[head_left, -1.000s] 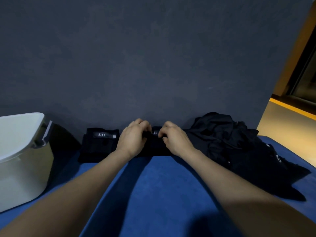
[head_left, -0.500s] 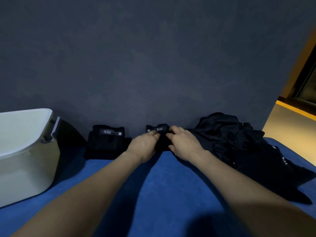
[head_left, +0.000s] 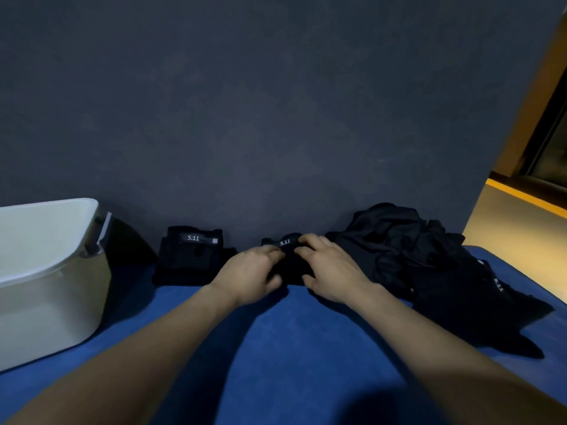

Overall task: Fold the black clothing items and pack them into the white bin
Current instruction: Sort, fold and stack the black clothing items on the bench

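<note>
The head view showed a blue cloth table set against a dark grey wall. Two bare arms reached out across the table. The left hand and the right hand were close side by side on a small black folded piece near the wall. The fingers of both hands were curled and pinched the black cloth between them. A white tag with "5.11" showed on that piece, just above the fingers. The left hand looked a little blurry. To the left of it, apart from the hands, lay another folded black piece with the same kind of tag. It sat flat on the table by the wall. To the right was a messy pile of black clothes, not folded, touching the wall. The white bin stood at the far left edge of the table, well apart from the hands.
</note>
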